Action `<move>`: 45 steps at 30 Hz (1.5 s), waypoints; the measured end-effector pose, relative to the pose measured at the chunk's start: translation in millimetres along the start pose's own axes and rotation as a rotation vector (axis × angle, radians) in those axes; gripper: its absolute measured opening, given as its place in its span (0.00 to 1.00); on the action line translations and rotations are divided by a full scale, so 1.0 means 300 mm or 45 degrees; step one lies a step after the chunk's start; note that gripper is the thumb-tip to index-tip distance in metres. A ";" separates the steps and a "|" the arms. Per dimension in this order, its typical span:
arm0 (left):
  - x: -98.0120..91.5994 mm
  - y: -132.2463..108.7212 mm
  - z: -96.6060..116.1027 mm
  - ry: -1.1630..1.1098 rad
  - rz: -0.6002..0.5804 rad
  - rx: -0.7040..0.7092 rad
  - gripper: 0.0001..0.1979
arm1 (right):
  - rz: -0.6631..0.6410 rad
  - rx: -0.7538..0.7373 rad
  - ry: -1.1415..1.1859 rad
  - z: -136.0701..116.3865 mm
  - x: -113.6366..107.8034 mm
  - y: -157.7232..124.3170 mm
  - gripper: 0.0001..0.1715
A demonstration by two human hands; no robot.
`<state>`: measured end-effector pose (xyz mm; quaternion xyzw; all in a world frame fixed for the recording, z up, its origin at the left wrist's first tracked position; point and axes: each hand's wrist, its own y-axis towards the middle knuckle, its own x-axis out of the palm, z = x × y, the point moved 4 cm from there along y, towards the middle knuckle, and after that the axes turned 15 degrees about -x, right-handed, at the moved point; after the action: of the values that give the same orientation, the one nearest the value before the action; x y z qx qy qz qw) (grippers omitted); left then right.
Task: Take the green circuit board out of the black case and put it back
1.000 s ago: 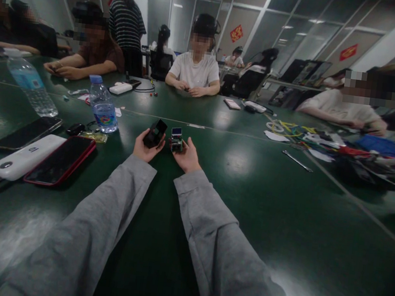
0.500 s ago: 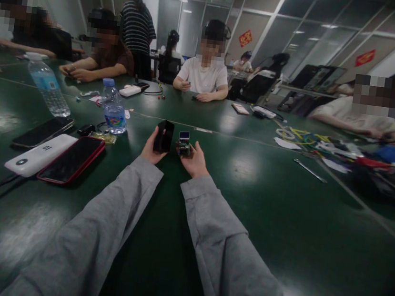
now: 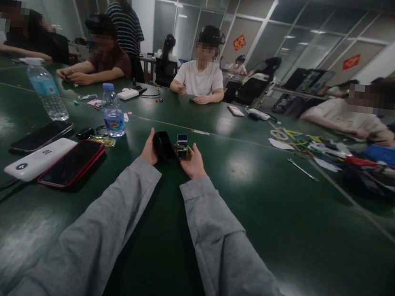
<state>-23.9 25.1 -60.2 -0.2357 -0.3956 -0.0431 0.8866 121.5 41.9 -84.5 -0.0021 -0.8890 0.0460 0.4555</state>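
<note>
I have the left hand (image 3: 150, 150) clasped on a black box (image 3: 163, 146) and the right hand (image 3: 195, 163) gripping a small circuit board (image 3: 182, 150) with a screen (image 3: 182, 138), side by side above the green table (image 3: 247, 212). On my left stand a blue-capped bottle (image 3: 113, 111) and a white-capped bottle (image 3: 49, 90), with a red-cased phone (image 3: 72, 164), black phone (image 3: 42, 136) and white power bank (image 3: 37, 159) nearer me. Rightward lie a wrench (image 3: 303, 169) and tangled cables (image 3: 298, 136). The power bank seems to read "10"; I can't make out the bottle labels (image 3: 114, 124) or red signs (image 3: 239, 42).
</note>
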 end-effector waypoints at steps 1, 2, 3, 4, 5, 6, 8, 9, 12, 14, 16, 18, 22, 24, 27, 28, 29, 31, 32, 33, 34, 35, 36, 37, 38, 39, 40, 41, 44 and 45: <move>-0.006 0.006 0.001 0.000 0.024 0.009 0.30 | -0.002 0.002 -0.007 0.000 0.000 -0.001 0.20; -0.014 0.013 0.001 -0.001 0.051 0.019 0.32 | -0.005 0.001 -0.012 0.001 0.001 -0.002 0.20; -0.022 0.021 0.001 -0.001 0.072 0.027 0.33 | -0.009 -0.002 -0.016 0.001 0.001 -0.002 0.20; -0.029 0.030 -0.001 -0.001 0.084 0.029 0.34 | -0.016 -0.009 -0.018 0.002 0.001 -0.002 0.19; -0.034 0.038 -0.003 0.002 0.090 0.025 0.34 | -0.023 -0.019 -0.018 0.003 0.001 0.000 0.18; -0.038 0.045 -0.007 0.010 0.092 0.013 0.34 | -0.030 -0.028 -0.018 0.004 -0.001 0.003 0.17; -0.040 0.055 -0.013 0.034 0.119 -0.021 0.32 | -0.024 -0.040 -0.023 0.007 -0.008 0.013 0.15; -0.039 0.058 -0.016 0.050 0.141 -0.044 0.31 | -0.017 -0.040 -0.027 0.009 -0.013 0.020 0.14; -0.028 0.057 -0.021 0.079 0.180 -0.086 0.24 | -0.005 -0.015 -0.031 0.017 -0.026 0.041 0.12; -0.015 0.050 -0.020 0.083 0.164 -0.070 0.18 | -0.032 -0.004 -0.027 0.020 -0.030 0.051 0.12; -0.006 0.042 -0.018 0.088 0.161 -0.038 0.13 | -0.063 -0.006 -0.035 0.023 -0.029 0.054 0.12; -0.003 0.038 -0.020 0.099 0.181 -0.039 0.11 | -0.083 -0.019 -0.046 0.024 -0.024 0.051 0.13; -0.010 0.051 -0.023 0.153 0.166 0.033 0.08 | -0.096 -0.067 -0.073 0.024 -0.009 0.040 0.14; -0.015 0.063 -0.017 0.199 0.138 0.144 0.10 | -0.091 -0.100 -0.098 0.021 -0.004 0.036 0.14; -0.025 0.079 -0.012 0.250 0.121 0.246 0.16 | -0.105 -0.150 -0.124 0.013 0.001 0.030 0.15; -0.028 0.083 -0.012 0.256 0.119 0.254 0.17 | -0.105 -0.159 -0.132 0.011 0.001 0.029 0.16; -0.031 0.086 -0.013 0.258 0.115 0.256 0.18 | -0.097 -0.158 -0.141 0.010 0.000 0.027 0.16; -0.035 0.091 -0.013 0.255 0.111 0.253 0.19 | -0.071 -0.137 -0.153 0.009 -0.001 0.025 0.16; -0.037 0.094 -0.013 0.249 0.109 0.254 0.19 | -0.060 -0.123 -0.157 0.009 -0.001 0.023 0.16; -0.040 0.097 -0.012 0.241 0.108 0.260 0.19 | -0.056 -0.115 -0.160 0.009 0.001 0.023 0.17; -0.043 0.101 -0.011 0.230 0.111 0.266 0.19 | -0.059 -0.112 -0.162 0.009 0.003 0.022 0.17; -0.047 0.106 -0.011 0.220 0.117 0.270 0.19 | -0.067 -0.115 -0.162 0.008 0.006 0.021 0.17; -0.051 0.111 -0.010 0.212 0.124 0.272 0.20 | -0.079 -0.120 -0.157 0.008 0.009 0.021 0.17; -0.054 0.116 -0.010 0.208 0.133 0.271 0.20 | -0.090 -0.126 -0.149 0.008 0.012 0.021 0.16; -0.058 0.120 -0.010 0.206 0.143 0.271 0.20 | -0.101 -0.130 -0.138 0.009 0.016 0.020 0.16; -0.061 0.124 -0.010 0.204 0.155 0.270 0.20 | -0.111 -0.132 -0.126 0.010 0.019 0.020 0.15; -0.063 0.128 -0.010 0.201 0.167 0.272 0.20 | -0.121 -0.131 -0.117 0.011 0.021 0.020 0.15; -0.065 0.130 -0.010 0.195 0.177 0.277 0.20 | -0.131 -0.128 -0.112 0.013 0.024 0.021 0.14; -0.066 0.134 -0.010 0.179 0.189 0.291 0.21 | -0.159 -0.131 -0.117 0.018 0.029 0.024 0.13; -0.065 0.133 -0.010 0.181 0.186 0.295 0.22 | -0.171 -0.134 -0.125 0.019 0.030 0.025 0.13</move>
<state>-24.8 57.1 -91.3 -0.1562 -0.3160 0.0512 0.9344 111.4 49.4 -81.1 0.0360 -0.9096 -0.0314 0.4128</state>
